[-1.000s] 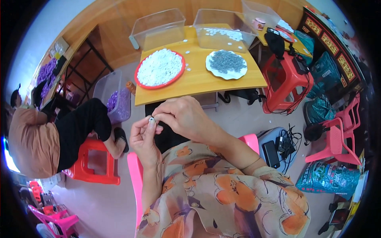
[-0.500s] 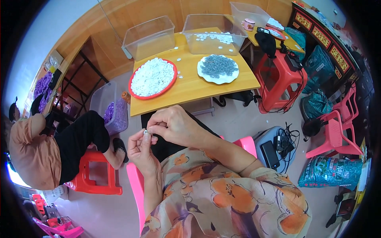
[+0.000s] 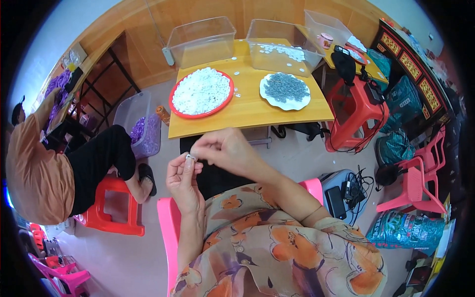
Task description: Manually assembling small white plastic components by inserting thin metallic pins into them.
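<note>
The left hand (image 3: 183, 175) pointed up, its thumb pressed toward bent fingers. The right hand (image 3: 228, 149) curled inward, fingertips of the 2 hands close together. The left forearm (image 3: 191, 235) stood almost straight; the right forearm (image 3: 282, 189) slanted.

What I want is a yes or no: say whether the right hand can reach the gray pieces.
Probably yes: nothing visible blocks the right hand from the gray pieces, heaped uncovered on the white plate, though it may have to stretch.
</note>
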Demonstrator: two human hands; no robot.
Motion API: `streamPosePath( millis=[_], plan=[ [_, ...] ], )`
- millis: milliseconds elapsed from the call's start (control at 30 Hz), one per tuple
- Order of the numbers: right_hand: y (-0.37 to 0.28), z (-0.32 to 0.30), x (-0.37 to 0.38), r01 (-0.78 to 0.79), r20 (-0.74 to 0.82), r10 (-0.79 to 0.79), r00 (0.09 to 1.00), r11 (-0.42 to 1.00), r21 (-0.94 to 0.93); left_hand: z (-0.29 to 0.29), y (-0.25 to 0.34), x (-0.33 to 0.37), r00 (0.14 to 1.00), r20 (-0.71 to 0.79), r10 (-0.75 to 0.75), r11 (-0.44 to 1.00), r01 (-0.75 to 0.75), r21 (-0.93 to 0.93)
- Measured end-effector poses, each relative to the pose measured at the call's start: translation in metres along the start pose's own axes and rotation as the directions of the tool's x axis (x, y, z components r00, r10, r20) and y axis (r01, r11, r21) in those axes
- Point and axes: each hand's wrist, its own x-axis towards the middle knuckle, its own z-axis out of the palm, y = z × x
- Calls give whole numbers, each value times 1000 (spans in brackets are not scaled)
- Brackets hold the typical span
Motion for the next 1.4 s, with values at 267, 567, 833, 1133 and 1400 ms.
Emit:
streamPosePath(
  millis=[267,567,833,1133,1400],
  plan=[
    [112,-109,124,-111,-203,-66,977,657,-746,3,4,3,995,44,-88,996,87,17],
    [149,-108,165,-165,-95,212,973,345,-924,0,2,3,994,58,-95,995,93,45],
    [149,-112,164,-142,-92,132,987,452,-880,0,0,2,993,61,-103,994,100,54],
    [32,-32,47,-388,44,399,916,852,351,4,6,2,997,21,-69,997,68,32],
    [8,-7,14,-360,162,323,933,795,488,4,10,2,1000,17,13,999,-14,47]
  ],
)
